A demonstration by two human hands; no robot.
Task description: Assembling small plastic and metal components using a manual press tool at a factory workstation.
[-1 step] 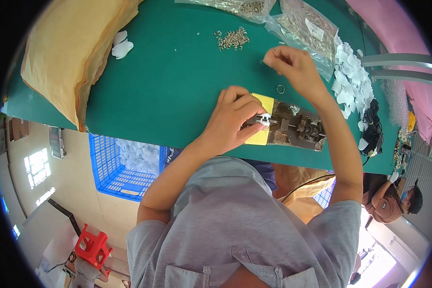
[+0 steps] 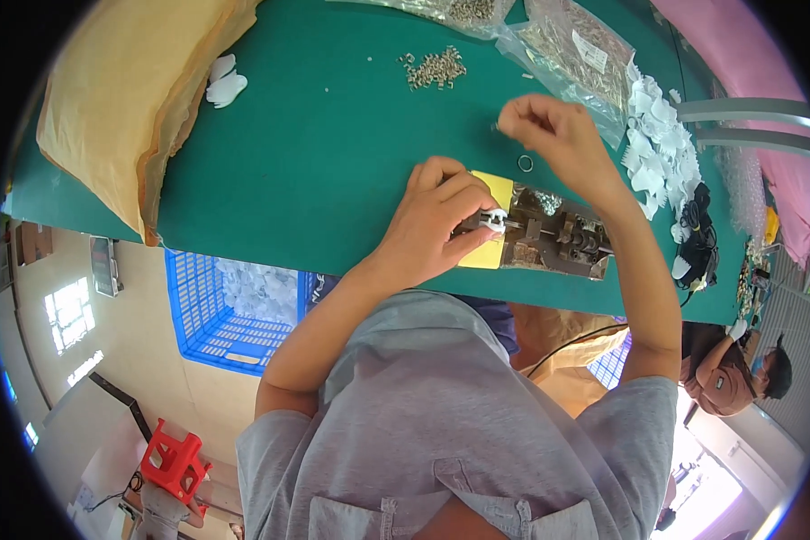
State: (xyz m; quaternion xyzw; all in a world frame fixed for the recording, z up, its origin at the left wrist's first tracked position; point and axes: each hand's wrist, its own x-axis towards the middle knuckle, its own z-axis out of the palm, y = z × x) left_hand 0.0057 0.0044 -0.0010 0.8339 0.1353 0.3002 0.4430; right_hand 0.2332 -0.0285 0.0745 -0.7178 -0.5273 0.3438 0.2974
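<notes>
Left to right: brown paper bag (image 2: 121, 112) on the green table (image 2: 288, 162), a few loose white parts (image 2: 226, 88) just beside it. Blue crate (image 2: 234, 352) of white parts below the near edge. Small pile of metal clips (image 2: 436, 68) toward the far side, apart from both hands.

Left hand (image 2: 434, 218): thumb and fingers pinched narrow, holding a white plastic piece (image 2: 495, 219) over the yellow pad (image 2: 488, 256) at the left end of a metal fixture (image 2: 558, 238). Seating unclear. Risk: a slack or skewed pinch could let the piece twist or slip.

Metal ring (image 2: 519, 165) lies beyond the fixture; a low sweep of the right hand could knock it away.

Right hand (image 2: 560, 135): raised, fingers curled; cannot tell whether they hold anything. Any tiny part there could drop if poorly gripped.

Far right: clear bag (image 2: 571, 67), then white heap (image 2: 643, 148), near the right forearm; a careless elbow could scatter it
</notes>
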